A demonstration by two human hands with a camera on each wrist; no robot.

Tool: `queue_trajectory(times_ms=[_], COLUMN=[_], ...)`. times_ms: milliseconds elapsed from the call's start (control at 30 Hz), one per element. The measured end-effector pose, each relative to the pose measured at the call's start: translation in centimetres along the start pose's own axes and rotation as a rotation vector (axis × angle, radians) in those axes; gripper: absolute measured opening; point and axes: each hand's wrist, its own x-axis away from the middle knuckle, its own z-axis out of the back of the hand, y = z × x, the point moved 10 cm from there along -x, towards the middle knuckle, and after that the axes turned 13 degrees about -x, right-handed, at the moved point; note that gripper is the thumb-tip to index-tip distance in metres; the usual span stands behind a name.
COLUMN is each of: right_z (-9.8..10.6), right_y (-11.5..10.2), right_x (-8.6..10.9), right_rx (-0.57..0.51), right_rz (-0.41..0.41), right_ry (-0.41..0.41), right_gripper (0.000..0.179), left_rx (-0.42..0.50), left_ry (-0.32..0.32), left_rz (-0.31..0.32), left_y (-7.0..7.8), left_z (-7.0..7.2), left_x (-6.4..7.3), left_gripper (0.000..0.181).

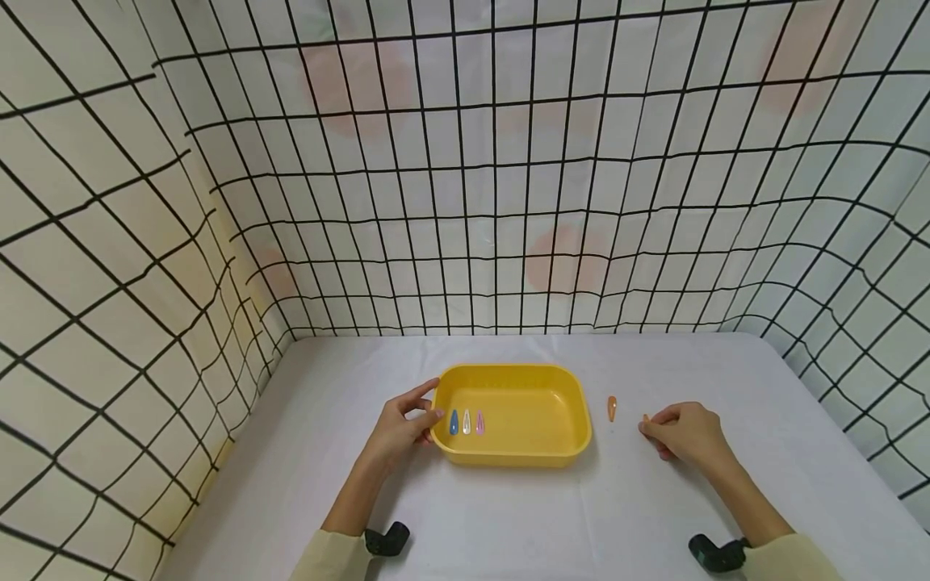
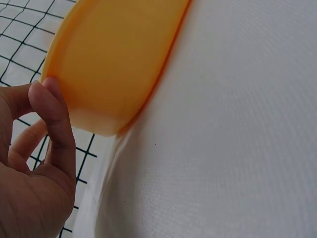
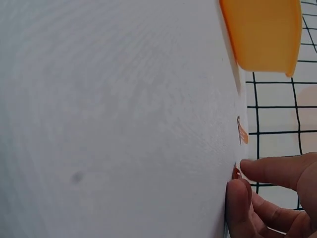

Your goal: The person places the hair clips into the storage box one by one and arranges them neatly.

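Five hair clips: one blue clip (image 1: 454, 422), one white clip (image 1: 467, 421), one pink clip (image 1: 480, 422), one loose orange clip (image 1: 612, 408), one held orange clip (image 1: 646, 418). One yellow tray (image 1: 534, 428), one white-covered counter (image 1: 508, 516).

Held orange clip is at the fingertips of my right grip (image 1: 689, 436), thumb and index almost together on it (only a sliver shows; can't tell if it touches the counter). Loose orange clip lies flat on the counter between tray and right grip, near both, touching neither.

Blue, white and pink are in the tray, side by side in that order, well apart from my right grip. Blue sits just beside my left thumb. My left grip (image 1: 398, 421) has the tray's left end pinched at the rim, thumb at the wall, other fingers bent outside it.

Two black wrist units, one per arm: left unit (image 1: 387, 539), right unit (image 1: 718, 555).
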Motion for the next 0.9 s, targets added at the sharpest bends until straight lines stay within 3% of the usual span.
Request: queue_trajectory(times_ms=[233, 533, 733, 900], right_z=[0.1, 0.0, -0.9, -1.5], right_y=[-0.7, -0.9, -1.3, -2.3], right_x=[-0.3, 0.0, -0.2, -0.4], right_rx=[0.061, 0.023, -0.072, -0.136], right_rz=[0.053, 0.022, 0.016, 0.058], right_ry=[0.010, -0.016, -0.059, -0.091], right_gripper=[0.025, 0.022, 0.027, 0.035], left_rx=[-0.004, -0.022, -0.029, -0.030], left_ry=[-0.006, -0.001, -0.004, -0.004], left_rz=[-0.013, -0.015, -0.020, -0.023], left_y=[0.0, 0.0, 0.0, 0.1], left_z=[0.0, 0.1, 0.1, 0.1], left_x=[0.0, 0.0, 0.1, 0.0], left_gripper=[0.061, 0.061, 0.061, 0.061])
